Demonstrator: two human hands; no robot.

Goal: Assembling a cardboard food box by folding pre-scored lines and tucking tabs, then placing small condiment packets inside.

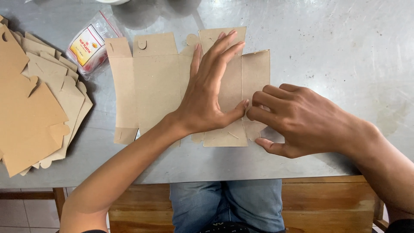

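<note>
A flat brown cardboard box blank (151,82) lies unfolded on the grey metal table (336,51). My left hand (211,90) presses flat on its middle panels, fingers spread and pointing away from me. My right hand (297,118) rests at the blank's right side, fingers curled over the rightmost panel (255,71), which is lifted slightly along its fold. The thumbs of both hands nearly meet at the crease.
A stack of several more cardboard blanks (34,103) sits at the table's left edge. A small clear plastic bag with a red and yellow label (90,45) lies behind it. The table's near edge runs just above my jeans-clad legs (226,203) and a wooden bench (327,203).
</note>
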